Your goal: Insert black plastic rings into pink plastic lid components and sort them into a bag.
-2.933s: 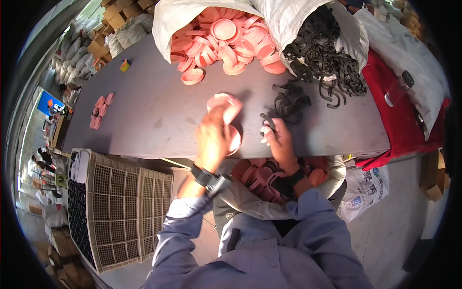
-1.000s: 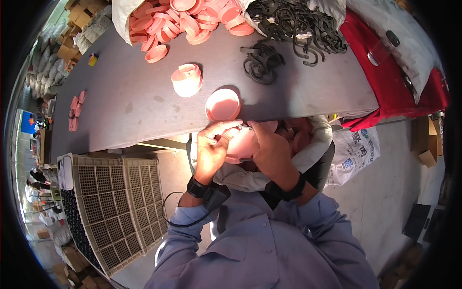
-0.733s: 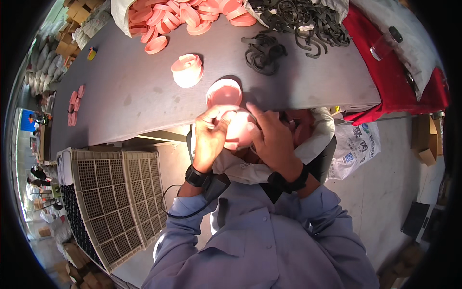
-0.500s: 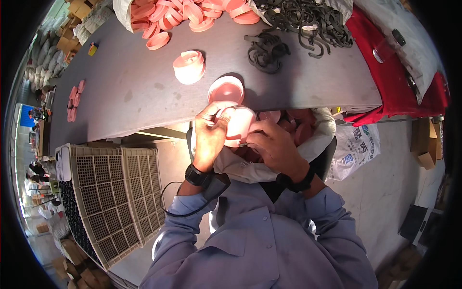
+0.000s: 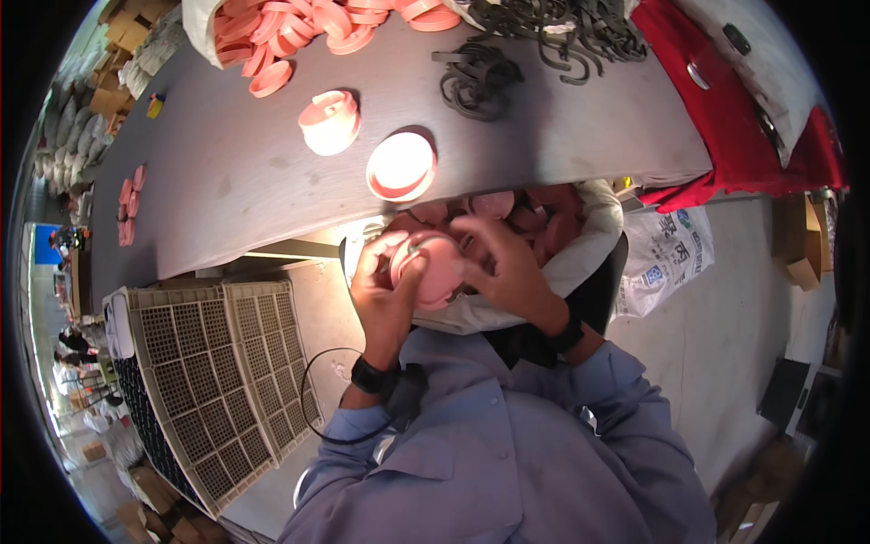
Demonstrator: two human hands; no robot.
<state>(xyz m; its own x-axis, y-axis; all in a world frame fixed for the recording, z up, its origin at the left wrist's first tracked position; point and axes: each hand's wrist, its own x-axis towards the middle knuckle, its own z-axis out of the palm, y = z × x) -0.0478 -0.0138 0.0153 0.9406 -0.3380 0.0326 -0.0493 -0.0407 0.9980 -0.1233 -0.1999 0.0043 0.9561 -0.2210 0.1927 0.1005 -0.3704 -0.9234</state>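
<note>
My left hand [image 5: 383, 286] is closed around a pink round plastic lid [image 5: 433, 274], tilted, with the thumb across its face. My right hand [image 5: 512, 276] is at the lid's right edge, fingers apart and partly blurred; whether a fingertip touches the rim I cannot tell. Both hands are over a white sack [image 5: 594, 258] of pink plastic pieces [image 5: 553, 231] below the table edge. On the grey table [image 5: 245, 195] in front of me lies a pink round lid [image 5: 401, 167], brightly lit. Left of it stands a stack of pink rings [image 5: 329, 122].
Pink rings [image 5: 349, 36] spill from a bag at the far side, beside a heap of black curved strips [image 5: 589, 36] and a smaller black bunch [image 5: 478, 82]. Beige plastic crates [image 5: 186, 381] stand at left. Red cloth [image 5: 698, 118] covers the right end.
Both hands have drawn the lid down from the table edge, over the sack. The right fingers have spread from the lid's edge. The view has shifted slightly.
</note>
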